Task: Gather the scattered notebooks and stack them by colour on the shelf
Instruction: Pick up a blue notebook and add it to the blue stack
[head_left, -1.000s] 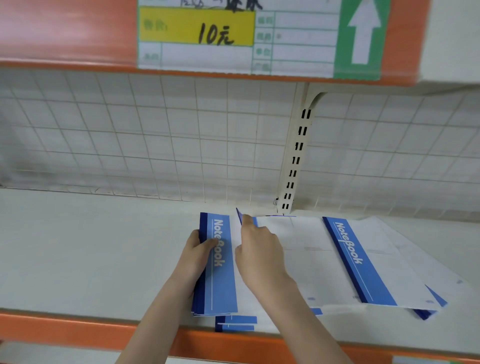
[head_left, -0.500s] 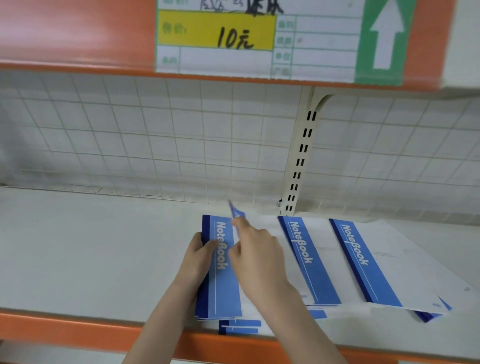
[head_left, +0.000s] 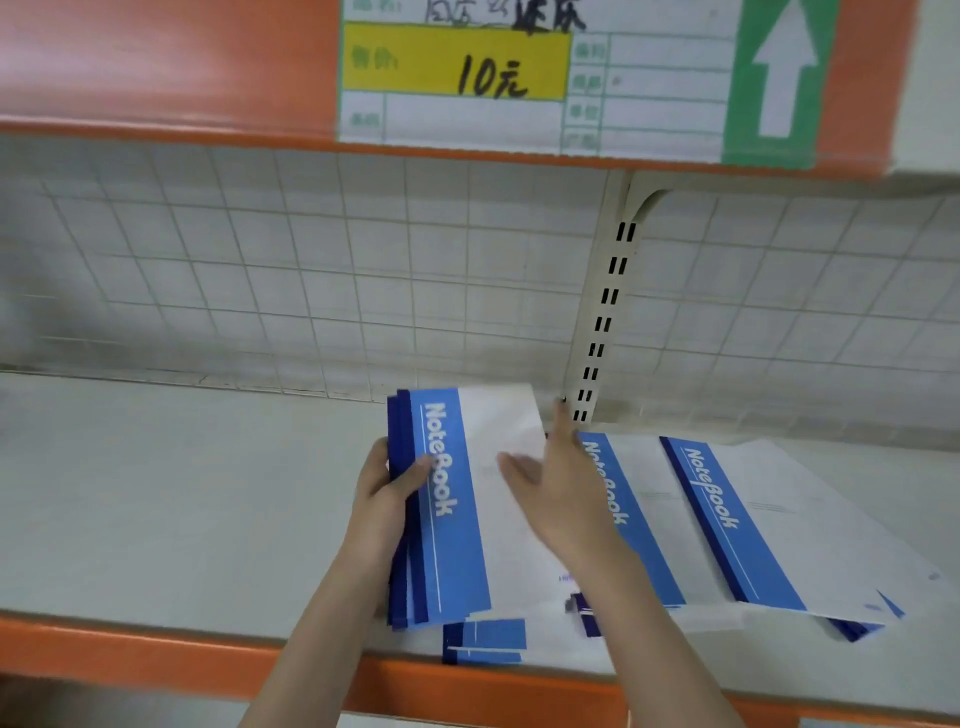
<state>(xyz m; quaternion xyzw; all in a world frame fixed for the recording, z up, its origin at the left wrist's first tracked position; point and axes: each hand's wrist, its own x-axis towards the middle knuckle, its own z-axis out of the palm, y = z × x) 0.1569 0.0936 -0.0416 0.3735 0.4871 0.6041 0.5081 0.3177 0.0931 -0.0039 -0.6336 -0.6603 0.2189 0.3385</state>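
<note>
the left hand (head_left: 387, 499) grips the spine side of the blue stack (head_left: 441, 509) on the white shelf (head_left: 182, 493), thumb on the cover. the right hand (head_left: 558, 499) rests on this stack with fingers straight, released. more loose notebooks (head_left: 727, 519) lie fanned at the right. risk, i think: the lowest ones (head_left: 485, 642) overhang the front edge and could slide off if the stack is pushed.

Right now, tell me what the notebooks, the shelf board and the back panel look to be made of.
Notebooks: paper with a smooth, slightly glossy printed cover; thin, and the loose ones lie flat.
Shelf board: probably painted metal, matte off-white, with an orange front strip that may be plastic.
Back panel: white-coated wire grid, judging by the thin crossing bars.
</note>
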